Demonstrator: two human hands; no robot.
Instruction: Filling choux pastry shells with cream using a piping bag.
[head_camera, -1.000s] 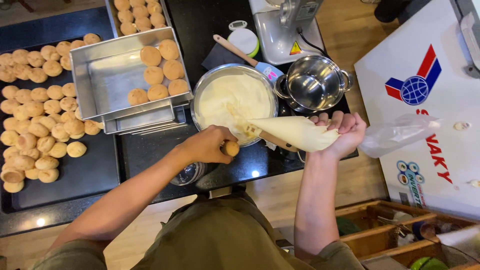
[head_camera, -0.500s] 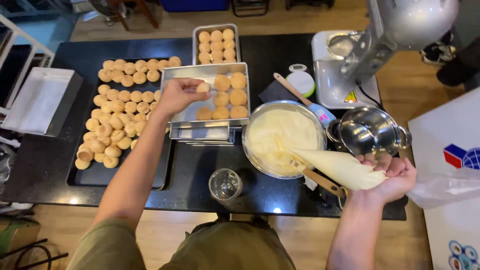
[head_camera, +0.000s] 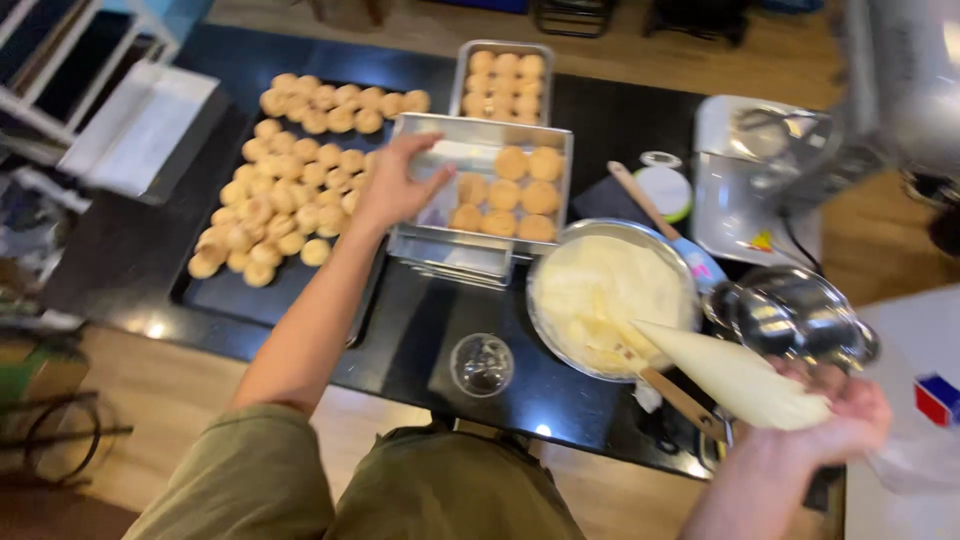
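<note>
On my counter (head_camera: 420, 330), the puff sheet (head_camera: 290, 290) lies left of the tray (head_camera: 420, 235); the cream bowl (head_camera: 610, 300) lies right.

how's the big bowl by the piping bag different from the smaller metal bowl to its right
The big bowl is wide, shallow and nearly full of pale cream, with the tip of the piping bag over it. The smaller metal bowl is deeper, shows no cream, and sits beside the right hand that holds the bag. Both are round, shiny metal and stand upright on the dark counter.
</note>
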